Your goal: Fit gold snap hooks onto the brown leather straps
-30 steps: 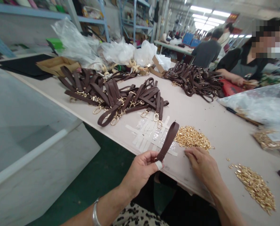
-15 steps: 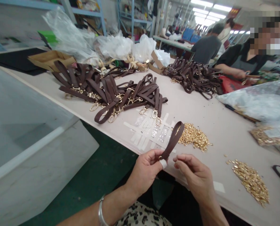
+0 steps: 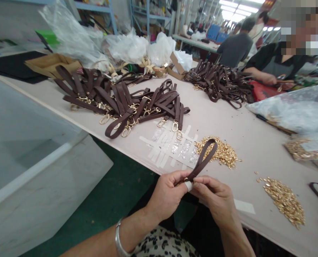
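A looped brown strap (image 3: 205, 160) rises from my left hand (image 3: 168, 192), whose thumb, with white tape round it, and fingers pinch its lower end. My right hand (image 3: 217, 198) touches that same end from the right, thumb and fingertips pressed together; whatever lies between them is too small to make out. Just behind the strap's loop is a pile of small gold pieces (image 3: 224, 153). A second gold pile (image 3: 286, 203) lies farther right. Brown straps with gold clasps (image 3: 124, 98) are heaped to the left on the pale table (image 3: 217, 121).
Strips of tape and tiny clear pieces (image 3: 172, 146) are on the table before me. More straps (image 3: 217, 84) lie at the back, near a seated person (image 3: 273, 67). Plastic bags (image 3: 287, 110) sit at the right, a paper bag (image 3: 53, 66) at the left. A pale bin (image 3: 41, 160) stands beside the table.
My right hand has moved left and its fingertips now meet the strap's lower end. The strap's loop has tilted to the right. The view has shifted slightly.
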Demonstrator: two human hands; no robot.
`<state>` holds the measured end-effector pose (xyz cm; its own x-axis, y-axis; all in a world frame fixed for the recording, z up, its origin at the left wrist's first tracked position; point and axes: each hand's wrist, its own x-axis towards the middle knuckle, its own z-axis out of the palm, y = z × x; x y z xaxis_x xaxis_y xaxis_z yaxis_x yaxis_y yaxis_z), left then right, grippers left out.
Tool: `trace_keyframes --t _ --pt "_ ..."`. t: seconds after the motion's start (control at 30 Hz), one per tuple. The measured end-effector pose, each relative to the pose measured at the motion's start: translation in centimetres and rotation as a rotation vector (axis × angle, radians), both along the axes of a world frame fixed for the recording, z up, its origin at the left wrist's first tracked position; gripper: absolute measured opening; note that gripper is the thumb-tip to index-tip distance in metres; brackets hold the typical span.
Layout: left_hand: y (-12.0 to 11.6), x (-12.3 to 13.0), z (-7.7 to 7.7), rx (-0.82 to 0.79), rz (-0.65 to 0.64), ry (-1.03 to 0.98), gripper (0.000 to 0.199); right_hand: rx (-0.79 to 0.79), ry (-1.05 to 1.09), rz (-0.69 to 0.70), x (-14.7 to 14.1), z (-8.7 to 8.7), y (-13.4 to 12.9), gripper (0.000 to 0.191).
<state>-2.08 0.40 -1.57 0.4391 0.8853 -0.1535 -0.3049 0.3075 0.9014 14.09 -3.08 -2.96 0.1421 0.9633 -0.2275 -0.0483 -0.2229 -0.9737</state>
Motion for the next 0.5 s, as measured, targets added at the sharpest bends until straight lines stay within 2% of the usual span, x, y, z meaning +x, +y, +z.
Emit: trace_keyframes --t 0.23,0.4,0.5 --pt "-0.2 0.1 0.0 0.049 -0.034 0.074 0.032 0.034 0.016 0.036 0.1 0.0 0.0 0.017" --pt "-0.3 -0.4 0.8 0.270 0.023 0.329 0.035 0.027 0.091 -0.011 -0.8 0.7 -0.1 0.020" --pt "-0.3 -0.8 0.2 0.367 0.022 0.431 0.034 0.084 0.099 -0.062 -1.2 1.0 0.1 0.022"
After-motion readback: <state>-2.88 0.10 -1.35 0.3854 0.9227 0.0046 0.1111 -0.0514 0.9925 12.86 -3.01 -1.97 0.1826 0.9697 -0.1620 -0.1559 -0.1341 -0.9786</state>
